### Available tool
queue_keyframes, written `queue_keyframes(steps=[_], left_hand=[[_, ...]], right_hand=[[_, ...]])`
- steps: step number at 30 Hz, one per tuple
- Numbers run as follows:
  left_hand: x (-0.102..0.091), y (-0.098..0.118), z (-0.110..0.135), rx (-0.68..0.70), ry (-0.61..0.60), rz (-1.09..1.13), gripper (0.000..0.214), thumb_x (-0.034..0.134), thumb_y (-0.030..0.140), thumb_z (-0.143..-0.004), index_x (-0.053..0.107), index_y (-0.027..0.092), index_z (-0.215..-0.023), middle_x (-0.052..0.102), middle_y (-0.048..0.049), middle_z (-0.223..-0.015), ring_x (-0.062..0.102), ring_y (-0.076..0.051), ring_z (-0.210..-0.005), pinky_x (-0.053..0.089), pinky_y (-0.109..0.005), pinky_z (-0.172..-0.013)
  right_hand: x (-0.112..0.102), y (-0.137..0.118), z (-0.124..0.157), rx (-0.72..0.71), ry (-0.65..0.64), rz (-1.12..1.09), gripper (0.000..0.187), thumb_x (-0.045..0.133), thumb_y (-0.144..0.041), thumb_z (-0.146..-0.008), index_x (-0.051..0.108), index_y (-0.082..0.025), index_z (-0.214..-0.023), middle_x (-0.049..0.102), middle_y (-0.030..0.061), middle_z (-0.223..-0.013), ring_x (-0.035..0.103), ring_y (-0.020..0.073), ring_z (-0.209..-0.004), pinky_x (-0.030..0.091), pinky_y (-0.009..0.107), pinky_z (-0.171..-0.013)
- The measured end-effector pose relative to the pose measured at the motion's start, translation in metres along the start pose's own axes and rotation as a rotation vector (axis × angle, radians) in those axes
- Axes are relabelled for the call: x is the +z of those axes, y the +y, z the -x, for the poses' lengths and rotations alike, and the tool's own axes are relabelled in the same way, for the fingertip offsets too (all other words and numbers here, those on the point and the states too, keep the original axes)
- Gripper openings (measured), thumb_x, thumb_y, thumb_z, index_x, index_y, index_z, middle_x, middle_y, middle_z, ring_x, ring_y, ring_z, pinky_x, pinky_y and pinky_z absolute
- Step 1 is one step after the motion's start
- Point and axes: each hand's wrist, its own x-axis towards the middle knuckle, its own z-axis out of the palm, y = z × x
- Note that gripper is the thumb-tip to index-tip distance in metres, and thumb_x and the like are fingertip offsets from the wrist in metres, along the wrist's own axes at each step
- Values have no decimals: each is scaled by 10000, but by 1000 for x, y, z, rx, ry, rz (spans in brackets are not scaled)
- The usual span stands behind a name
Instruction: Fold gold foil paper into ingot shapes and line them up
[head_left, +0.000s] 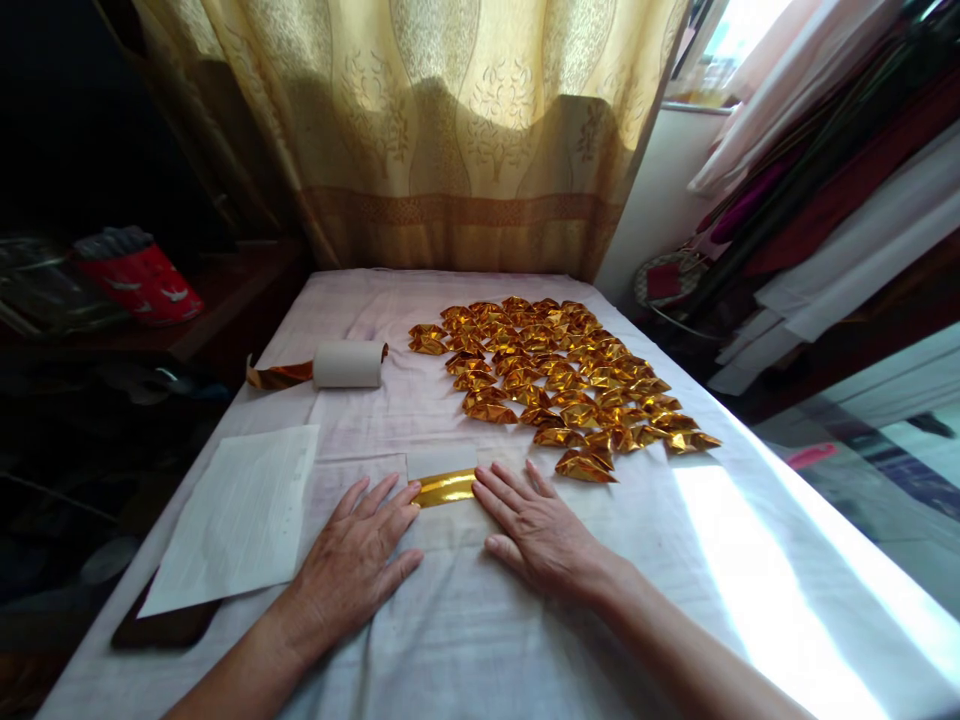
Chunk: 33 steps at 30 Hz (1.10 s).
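A strip of folded gold foil paper point(445, 487) lies on the cloth-covered table point(465, 620), with a white flap of paper point(441, 460) just behind it. My left hand point(354, 556) lies flat with fingers spread, its fingertips touching the strip's left end. My right hand point(534, 528) also lies flat and open, fingertips at the strip's right end. Behind my right hand sit several folded gold paper ingots point(555, 370) in rows.
A white roll point(349, 364) with a gold foil tail point(279, 375) lies at the back left. A white sheet point(236, 517) lies at the left over a dark flat object point(161, 627). A curtain point(420, 130) hangs behind; stacked fabrics point(832, 170) fill the right.
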Motion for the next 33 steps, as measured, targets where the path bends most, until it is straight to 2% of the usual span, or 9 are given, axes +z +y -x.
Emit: queue_keyframes(steps=[5, 9, 10, 12, 15, 18, 22, 25, 33], left_hand=[[-1, 2, -1, 28, 31, -34, 292, 494, 403, -978, 621, 208, -1153, 627, -49, -1370, 482, -234, -1331, 203, -426, -1186], [-3, 6, -5, 41, 55, -71, 295, 467, 403, -987, 645, 208, -1119, 662, -60, -1312, 528, -246, -1274, 212, -442, -1168], [-4, 7, -7, 41, 51, -80, 282, 468, 387, -987, 650, 209, -1109, 674, -64, -1289, 545, -254, -1251, 226, -453, -1155], [-6, 10, -14, 38, 39, -87, 238, 473, 328, -984, 659, 216, -1083, 699, -66, -1229, 587, -259, -1184, 262, -468, -1121], [-12, 13, -27, 25, 23, -62, 203, 466, 213, -975, 657, 218, -1045, 734, -49, -1087, 656, -223, -1005, 327, -457, -1063], [-15, 14, -39, 4, 11, -41, 189, 471, 147, -956, 648, 210, -978, 727, -21, -896, 667, -195, -834, 378, -449, -1019], [-15, 13, -46, 24, -23, -59, 167, 481, 155, -950, 631, 198, -892, 682, -13, -777, 647, -203, -754, 402, -467, -1004], [-15, 10, -44, 26, -36, -39, 154, 500, 200, -956, 628, 201, -871, 679, -18, -795, 643, -204, -777, 395, -463, -1015], [-11, 0, -39, 63, 28, 3, 189, 475, 263, -992, 656, 207, -1002, 731, -25, -939, 657, -196, -876, 401, -424, -1001]], right_hand=[[-1, 2, 1, 12, 39, 32, 584, 542, -432, -967, 416, -224, -1499, 372, 106, -1558, 327, 301, -1455, 217, 595, -1187], [-9, -8, -7, 47, 185, 94, 492, 602, -339, -934, 552, -159, -1389, 452, 158, -1508, 397, 341, -1406, 289, 597, -1148], [-11, -12, -10, 41, 234, 101, 452, 613, -299, -924, 581, -159, -1353, 486, 164, -1484, 432, 337, -1379, 330, 574, -1127], [-15, -21, -19, 16, 309, 80, 326, 604, -201, -916, 650, -209, -1238, 574, 116, -1413, 523, 289, -1289, 414, 494, -1066], [-13, -31, -36, -102, 271, 7, 233, 591, -154, -925, 682, -232, -1125, 701, 45, -1219, 644, 200, -1050, 507, 356, -897], [-5, -33, -48, -125, 275, -12, 169, 612, -181, -927, 706, -239, -1054, 725, 27, -1137, 638, 189, -1027, 506, 323, -854], [2, -31, -51, -108, 295, -61, 159, 626, -179, -916, 715, -226, -1039, 728, 49, -1114, 638, 191, -1024, 502, 322, -865], [5, -31, -47, -103, 345, -104, 158, 608, -178, -925, 714, -219, -1033, 721, 60, -1141, 645, 194, -1023, 503, 333, -879], [13, -29, -46, -87, 423, -170, 169, 586, -169, -922, 702, -209, -1038, 724, 76, -1133, 644, 197, -1056, 501, 349, -912]])
